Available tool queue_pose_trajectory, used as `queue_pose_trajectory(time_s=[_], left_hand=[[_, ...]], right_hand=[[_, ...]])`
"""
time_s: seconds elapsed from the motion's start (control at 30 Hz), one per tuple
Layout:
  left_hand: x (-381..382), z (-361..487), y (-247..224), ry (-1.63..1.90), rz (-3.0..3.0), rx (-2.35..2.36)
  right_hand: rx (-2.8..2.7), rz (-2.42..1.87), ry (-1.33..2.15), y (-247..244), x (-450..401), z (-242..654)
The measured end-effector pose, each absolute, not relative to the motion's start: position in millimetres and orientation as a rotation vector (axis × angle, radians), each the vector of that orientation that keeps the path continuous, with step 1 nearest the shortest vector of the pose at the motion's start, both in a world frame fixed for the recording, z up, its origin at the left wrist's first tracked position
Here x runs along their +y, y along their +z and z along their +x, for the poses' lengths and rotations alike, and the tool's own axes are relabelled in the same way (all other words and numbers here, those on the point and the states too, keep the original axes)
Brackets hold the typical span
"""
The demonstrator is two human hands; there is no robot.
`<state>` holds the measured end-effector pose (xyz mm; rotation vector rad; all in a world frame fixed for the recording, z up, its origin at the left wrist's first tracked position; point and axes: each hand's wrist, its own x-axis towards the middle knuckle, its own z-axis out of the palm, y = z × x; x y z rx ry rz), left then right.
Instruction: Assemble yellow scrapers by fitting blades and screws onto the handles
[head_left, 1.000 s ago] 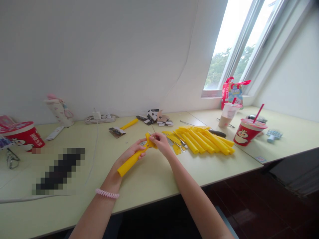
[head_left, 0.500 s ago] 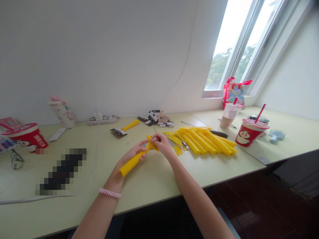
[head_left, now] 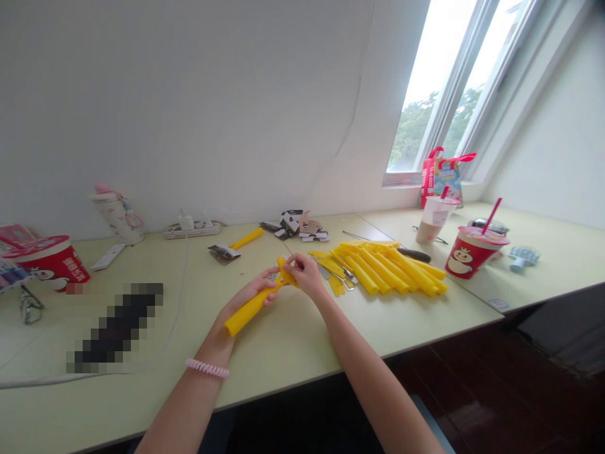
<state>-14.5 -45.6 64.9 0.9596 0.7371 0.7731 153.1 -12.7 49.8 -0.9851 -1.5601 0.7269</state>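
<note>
My left hand (head_left: 253, 292) is wrapped round a yellow handle (head_left: 246, 313) with a wider yellow head at its far end. Fingers of my right hand (head_left: 301, 271) are pinched together at that head; the small part between them is too hidden to name. A thin rod sticks up from the pinch. Just right of my hands lie flat yellow and metal pieces (head_left: 336, 272), beside a pile of yellow handles (head_left: 387, 268). Behind my hands, another yellow handle (head_left: 248, 238) rests with its end in a black-and-white card wrapper (head_left: 224, 253).
Card packaging (head_left: 302, 226) and a power strip (head_left: 193, 229) sit along the wall. A red cup (head_left: 472, 252) and a clear cup (head_left: 433, 221) stand right; another red cup (head_left: 51, 261) and a bottle (head_left: 117, 214) stand left. A screwdriver (head_left: 411, 253) lies behind the pile.
The whole view has shifted very slightly. Both hands keep their places at the yellow piece, with barely any change in the fingers.
</note>
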Motion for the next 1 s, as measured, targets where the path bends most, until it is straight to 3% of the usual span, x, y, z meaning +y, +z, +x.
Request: queue_pose_trajectory(time_s=[0.67,1.0], left_hand=[[-44.3,-13.9,67.3,0.918,0.855,0.715],[-36.3,-17.1,65.8,1.211,0.735,0.796]], right_hand=[[-1.473,-0.925,0.855,49.1,-12.0,152.5],[-1.289,-0.878,0.593,69.3,-14.9,172.3]])
